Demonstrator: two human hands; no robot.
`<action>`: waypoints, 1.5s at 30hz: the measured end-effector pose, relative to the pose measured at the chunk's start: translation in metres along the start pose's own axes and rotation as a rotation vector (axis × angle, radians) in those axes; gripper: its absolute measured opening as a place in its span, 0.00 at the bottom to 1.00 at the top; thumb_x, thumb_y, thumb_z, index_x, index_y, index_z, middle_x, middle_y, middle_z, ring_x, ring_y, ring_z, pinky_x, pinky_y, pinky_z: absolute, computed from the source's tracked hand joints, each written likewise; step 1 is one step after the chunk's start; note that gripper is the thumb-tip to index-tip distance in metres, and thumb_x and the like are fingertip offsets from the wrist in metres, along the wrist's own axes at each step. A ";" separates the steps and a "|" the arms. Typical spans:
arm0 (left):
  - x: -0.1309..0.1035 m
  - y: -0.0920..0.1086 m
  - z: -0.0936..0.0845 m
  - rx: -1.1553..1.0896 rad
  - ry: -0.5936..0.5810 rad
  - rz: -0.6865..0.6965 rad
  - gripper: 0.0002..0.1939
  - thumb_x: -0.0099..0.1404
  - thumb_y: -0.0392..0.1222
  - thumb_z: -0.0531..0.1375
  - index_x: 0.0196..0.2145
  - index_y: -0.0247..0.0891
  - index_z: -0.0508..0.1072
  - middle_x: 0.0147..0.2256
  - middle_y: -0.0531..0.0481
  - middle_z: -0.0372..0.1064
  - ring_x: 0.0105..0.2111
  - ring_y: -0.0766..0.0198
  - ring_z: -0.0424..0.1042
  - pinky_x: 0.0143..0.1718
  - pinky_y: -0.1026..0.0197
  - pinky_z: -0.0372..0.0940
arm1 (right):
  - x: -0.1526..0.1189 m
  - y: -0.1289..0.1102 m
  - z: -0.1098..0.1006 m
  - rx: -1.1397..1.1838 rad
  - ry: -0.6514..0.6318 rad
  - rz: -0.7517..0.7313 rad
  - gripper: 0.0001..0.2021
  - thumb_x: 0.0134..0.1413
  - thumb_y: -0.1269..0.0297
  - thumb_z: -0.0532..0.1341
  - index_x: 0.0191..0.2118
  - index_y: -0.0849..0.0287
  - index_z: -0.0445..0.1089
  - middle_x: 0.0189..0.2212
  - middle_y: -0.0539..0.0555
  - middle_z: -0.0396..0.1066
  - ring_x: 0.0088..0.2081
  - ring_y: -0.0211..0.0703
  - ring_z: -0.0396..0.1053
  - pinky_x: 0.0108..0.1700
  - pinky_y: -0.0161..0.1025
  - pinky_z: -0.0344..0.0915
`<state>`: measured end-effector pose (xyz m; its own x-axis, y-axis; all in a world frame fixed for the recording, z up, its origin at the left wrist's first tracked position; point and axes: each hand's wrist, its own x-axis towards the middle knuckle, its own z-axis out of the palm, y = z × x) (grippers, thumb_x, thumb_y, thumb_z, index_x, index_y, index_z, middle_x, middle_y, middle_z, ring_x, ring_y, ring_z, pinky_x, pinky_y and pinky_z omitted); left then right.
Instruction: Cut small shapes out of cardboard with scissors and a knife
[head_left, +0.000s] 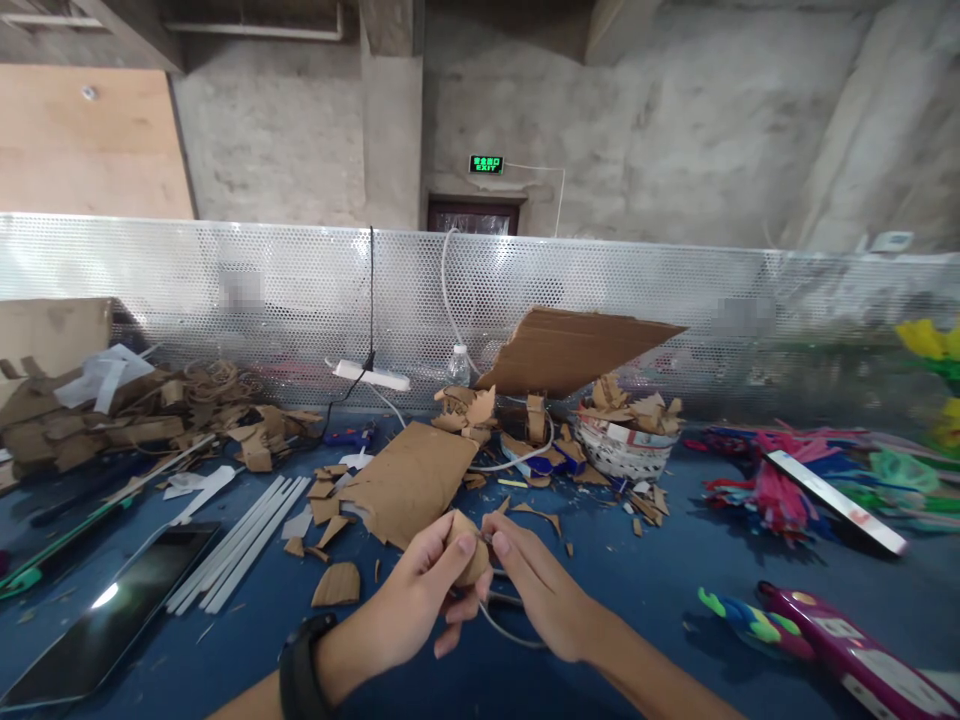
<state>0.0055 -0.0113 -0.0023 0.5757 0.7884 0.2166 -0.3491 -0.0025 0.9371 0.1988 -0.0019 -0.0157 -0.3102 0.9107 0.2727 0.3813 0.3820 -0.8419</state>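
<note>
A small piece of cardboard (472, 570) with a rounded edge is gripped between the thumb and fingers of my left hand (405, 610). My right hand (547, 590) pinches at the upper right edge of this piece; what lies between its fingertips is hidden. Under my hands a grey loop (510, 632), partly covered, shows on the blue tabletop. Left of my left wrist lies another rounded cardboard piece (337, 584). Just beyond my hands is a larger flat cardboard sheet (412, 475) with a torn edge.
White sticks (238, 545) and a black phone (105, 620) lie at left. A scrap-filled basket (626, 450), cardboard heaps (150, 410) and a power strip (371, 376) stand along the mesh partition (300, 300). At right are a purple device (847, 640) and colourful strips (780, 490).
</note>
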 end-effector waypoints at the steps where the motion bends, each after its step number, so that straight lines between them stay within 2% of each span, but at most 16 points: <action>1: 0.000 0.000 0.000 -0.005 0.001 -0.003 0.22 0.72 0.62 0.59 0.34 0.40 0.61 0.31 0.55 0.65 0.18 0.76 0.52 0.11 0.75 0.53 | 0.000 -0.002 0.000 -0.001 -0.005 -0.021 0.39 0.63 0.26 0.48 0.52 0.54 0.78 0.55 0.62 0.77 0.62 0.62 0.68 0.70 0.59 0.58; 5: 0.001 0.000 0.002 -0.033 0.006 -0.012 0.23 0.71 0.63 0.60 0.34 0.41 0.61 0.30 0.56 0.64 0.18 0.75 0.51 0.10 0.75 0.52 | 0.000 -0.004 0.003 0.021 -0.022 -0.032 0.38 0.65 0.27 0.45 0.49 0.52 0.79 0.52 0.60 0.78 0.59 0.59 0.71 0.67 0.58 0.63; 12: 0.001 0.001 0.004 -0.032 0.025 -0.015 0.23 0.70 0.64 0.60 0.35 0.42 0.60 0.31 0.55 0.64 0.18 0.75 0.53 0.10 0.75 0.52 | -0.005 -0.003 0.010 0.078 0.027 0.079 0.40 0.63 0.26 0.48 0.59 0.55 0.75 0.60 0.62 0.74 0.68 0.61 0.63 0.72 0.59 0.55; 19: 0.000 0.001 0.003 -0.030 0.002 0.015 0.21 0.73 0.61 0.58 0.36 0.40 0.63 0.31 0.55 0.64 0.19 0.75 0.52 0.11 0.75 0.51 | -0.002 -0.013 0.008 -0.001 0.019 -0.007 0.39 0.64 0.26 0.44 0.48 0.54 0.78 0.51 0.61 0.78 0.59 0.60 0.70 0.65 0.55 0.66; 24: -0.002 -0.001 0.004 -0.037 0.001 0.009 0.21 0.73 0.62 0.58 0.35 0.41 0.62 0.32 0.55 0.65 0.18 0.75 0.53 0.11 0.74 0.50 | 0.000 -0.009 0.009 -0.045 0.039 -0.050 0.39 0.64 0.25 0.42 0.43 0.53 0.77 0.45 0.61 0.78 0.53 0.59 0.73 0.63 0.54 0.68; 27: -0.002 0.001 0.006 -0.015 0.016 -0.004 0.23 0.71 0.64 0.59 0.35 0.41 0.62 0.30 0.56 0.64 0.17 0.75 0.52 0.11 0.73 0.46 | -0.001 -0.002 0.013 -0.023 0.042 0.013 0.42 0.61 0.23 0.42 0.45 0.53 0.78 0.50 0.62 0.78 0.57 0.61 0.72 0.66 0.56 0.65; 30: -0.002 0.006 0.009 0.056 0.035 0.008 0.25 0.71 0.66 0.58 0.35 0.40 0.62 0.26 0.58 0.62 0.16 0.76 0.51 0.13 0.72 0.44 | -0.005 0.006 0.016 0.019 0.080 0.149 0.47 0.56 0.19 0.46 0.56 0.56 0.75 0.62 0.63 0.71 0.67 0.63 0.63 0.72 0.59 0.54; 32: -0.002 0.008 0.010 0.091 0.048 0.036 0.26 0.71 0.67 0.58 0.34 0.39 0.63 0.25 0.58 0.61 0.16 0.76 0.52 0.15 0.70 0.45 | -0.007 0.009 0.016 0.041 0.109 0.198 0.48 0.55 0.20 0.49 0.61 0.57 0.73 0.66 0.63 0.67 0.70 0.63 0.58 0.74 0.59 0.50; 35: -0.003 0.010 0.012 0.096 0.050 0.056 0.26 0.71 0.67 0.58 0.34 0.39 0.64 0.24 0.58 0.61 0.16 0.76 0.52 0.16 0.69 0.45 | -0.007 0.008 0.015 0.050 0.109 0.159 0.44 0.57 0.22 0.51 0.59 0.55 0.75 0.64 0.62 0.71 0.69 0.62 0.61 0.73 0.58 0.52; 40: -0.004 0.010 0.012 0.063 0.040 0.044 0.25 0.71 0.65 0.58 0.32 0.39 0.63 0.24 0.58 0.61 0.15 0.76 0.51 0.16 0.68 0.44 | -0.003 0.001 0.012 0.036 0.028 0.028 0.42 0.62 0.24 0.45 0.50 0.54 0.79 0.54 0.61 0.78 0.62 0.61 0.70 0.69 0.58 0.61; 45: -0.002 0.009 0.012 0.038 0.033 0.046 0.26 0.70 0.66 0.59 0.33 0.40 0.63 0.25 0.57 0.63 0.15 0.76 0.52 0.15 0.68 0.44 | -0.006 0.007 0.015 0.035 0.114 0.061 0.42 0.61 0.24 0.48 0.56 0.56 0.76 0.58 0.63 0.75 0.64 0.60 0.68 0.69 0.57 0.61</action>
<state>0.0100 -0.0208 0.0089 0.5345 0.8069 0.2514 -0.3461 -0.0624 0.9361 0.1903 -0.0075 -0.0301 -0.1859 0.9448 0.2699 0.3653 0.3215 -0.8736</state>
